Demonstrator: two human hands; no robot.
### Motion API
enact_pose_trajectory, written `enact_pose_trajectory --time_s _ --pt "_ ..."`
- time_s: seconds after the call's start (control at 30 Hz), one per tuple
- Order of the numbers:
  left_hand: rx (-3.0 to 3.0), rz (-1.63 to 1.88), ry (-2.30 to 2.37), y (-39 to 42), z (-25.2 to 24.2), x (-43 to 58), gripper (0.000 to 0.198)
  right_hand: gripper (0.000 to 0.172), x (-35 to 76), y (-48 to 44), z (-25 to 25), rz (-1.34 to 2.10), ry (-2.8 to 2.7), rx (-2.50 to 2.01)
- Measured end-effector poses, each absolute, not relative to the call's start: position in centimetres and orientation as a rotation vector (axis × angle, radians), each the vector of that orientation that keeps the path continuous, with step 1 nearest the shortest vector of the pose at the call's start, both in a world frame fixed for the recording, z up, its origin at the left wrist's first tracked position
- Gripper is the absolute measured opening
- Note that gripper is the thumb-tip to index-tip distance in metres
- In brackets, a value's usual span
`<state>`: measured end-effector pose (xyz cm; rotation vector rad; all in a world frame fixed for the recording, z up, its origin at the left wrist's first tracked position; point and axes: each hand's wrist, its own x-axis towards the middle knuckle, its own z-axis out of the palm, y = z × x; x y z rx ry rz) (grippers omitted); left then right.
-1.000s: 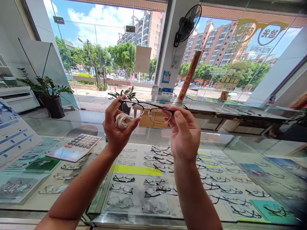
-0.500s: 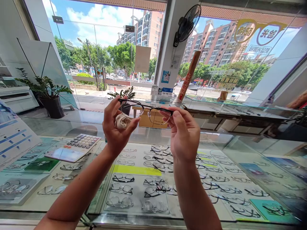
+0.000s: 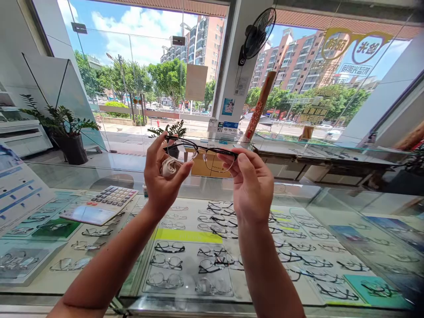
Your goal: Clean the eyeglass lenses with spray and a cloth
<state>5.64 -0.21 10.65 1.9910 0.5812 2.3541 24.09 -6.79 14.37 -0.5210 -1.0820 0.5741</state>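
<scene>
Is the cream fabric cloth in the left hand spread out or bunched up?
Bunched up: the cream fabric cloth shows as a compact, rounded wad with swirling folds, tucked in the left hand.

Eyeglasses [image 3: 212, 150]: black brow line, thin lower rims, clear lenses; held aloft between left hand [image 3: 160, 185] and right hand [image 3: 253, 187], right end lower. Pale cloth [image 3: 170, 168]: crumpled wad in left hand, near one lens.

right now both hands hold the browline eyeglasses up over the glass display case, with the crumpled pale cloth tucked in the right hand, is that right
Not quite: the head view shows the crumpled pale cloth tucked in the left hand, not the right hand. Both hands do hold the browline eyeglasses up over the glass display case.
</scene>
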Motion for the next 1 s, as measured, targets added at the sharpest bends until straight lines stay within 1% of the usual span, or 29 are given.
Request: enact_pose_trajectory --time_s 0.2,0.37,0.53,0.8,1.0 --pt "1.980 2.282 0.513 -1.1 11.2 5.8 0.088 0.020 24.3 -6.3 14.0 0.475 -1.138 -0.573" --pt "1.936 2.312 0.510 -1.2 11.2 5.8 0.082 0.024 24.4 -6.1 13.6 0.422 -1.171 -0.603" --pt "1.912 2.270 0.495 -0.8 11.0 5.9 0.078 0.021 24.4 -6.1 13.7 0.465 -1.169 -0.583" --pt "1.881 2.263 0.480 -1.1 11.0 5.8 0.073 0.022 24.3 -6.0 13.7 0.500 -1.157 -0.620" --pt "2.018 2.172 0.477 -1.1 12.0 4.7 0.078 0.015 24.9 -6.4 14.2 0.514 -1.284 -0.591"
